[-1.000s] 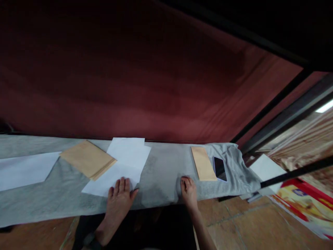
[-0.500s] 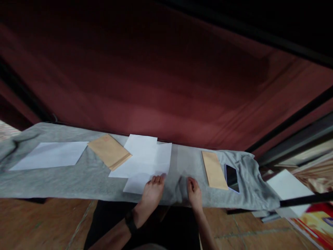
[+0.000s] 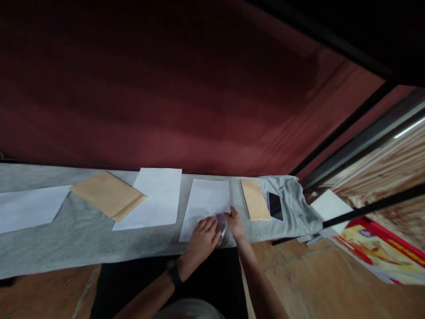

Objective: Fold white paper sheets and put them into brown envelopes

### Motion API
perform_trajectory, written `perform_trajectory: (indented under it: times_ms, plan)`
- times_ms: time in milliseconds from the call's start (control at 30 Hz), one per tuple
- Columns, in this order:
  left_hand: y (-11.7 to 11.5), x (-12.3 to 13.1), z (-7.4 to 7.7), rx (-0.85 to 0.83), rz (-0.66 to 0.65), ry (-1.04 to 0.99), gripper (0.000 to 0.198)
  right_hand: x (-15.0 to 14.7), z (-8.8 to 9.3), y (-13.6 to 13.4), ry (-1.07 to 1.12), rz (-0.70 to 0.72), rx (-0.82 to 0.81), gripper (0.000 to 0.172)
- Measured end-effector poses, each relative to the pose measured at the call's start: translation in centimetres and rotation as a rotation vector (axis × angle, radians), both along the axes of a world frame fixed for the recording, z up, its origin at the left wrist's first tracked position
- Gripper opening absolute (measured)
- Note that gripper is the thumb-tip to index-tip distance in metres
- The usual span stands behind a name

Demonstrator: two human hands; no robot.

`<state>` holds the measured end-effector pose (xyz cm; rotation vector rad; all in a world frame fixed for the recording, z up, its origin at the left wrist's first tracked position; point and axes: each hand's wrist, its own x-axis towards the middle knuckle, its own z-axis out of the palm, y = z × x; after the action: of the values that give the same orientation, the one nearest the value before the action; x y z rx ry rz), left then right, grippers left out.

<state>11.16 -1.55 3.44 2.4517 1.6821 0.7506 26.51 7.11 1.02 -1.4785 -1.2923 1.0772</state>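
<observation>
A white sheet of paper (image 3: 208,195) lies on the grey cloth in front of me. My left hand (image 3: 205,232) rests on its lower part, fingers stretched out and palm down. At the sheet's right edge, my right hand (image 3: 234,221) is closed with thumb and fingers on the paper, and the lower right corner looks lifted beside it. Left of this sheet lies more white paper (image 3: 159,195), partly under a stack of brown envelopes (image 3: 106,192). Just right of my right hand is another brown envelope (image 3: 255,200).
A phone (image 3: 275,206) lies right of the single envelope. Another white sheet (image 3: 33,206) is at the far left on the grey cloth (image 3: 99,243). Beyond the right end are a black bar (image 3: 375,206) and a red and yellow box (image 3: 381,250). A dark red panel (image 3: 186,133) stands behind.
The front sheet has moved right, apart from the other white paper. My left hand has flattened on it, and my right hand has come to its right edge. The view has shifted right.
</observation>
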Motion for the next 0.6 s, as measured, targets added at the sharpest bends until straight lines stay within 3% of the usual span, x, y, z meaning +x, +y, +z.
perform_trajectory:
  times_ms: [133,267,333,400,500,600]
  plan:
    - [1.8,-3.4,-3.1,0.068,0.163,0.115,0.053,1.5,-0.3,0.3,-0.122,-0.048,0.056,0.029]
    - [2.6,-3.9,-5.2,0.029,0.178,0.187,0.061,1.3,0.3,-0.3,-0.397,-0.165,0.198,0.044]
    - [3.2,-3.2,-5.4,0.001,0.180,0.198,0.058,-0.4,0.5,-0.5,-0.517,-0.153,0.294,0.044]
    - [4.6,-2.3,-5.2,-0.023,0.152,0.200,0.057,-2.7,0.4,-0.3,-0.464,-0.051,0.336,0.044]
    - [8.2,-1.9,-4.7,-0.041,0.050,0.213,0.061,-5.9,0.0,0.6,-0.459,0.130,0.383,0.048]
    - [11.9,-2.3,-4.2,-0.077,0.009,0.240,0.060,-7.1,-0.3,2.4,-0.582,0.150,0.365,0.050]
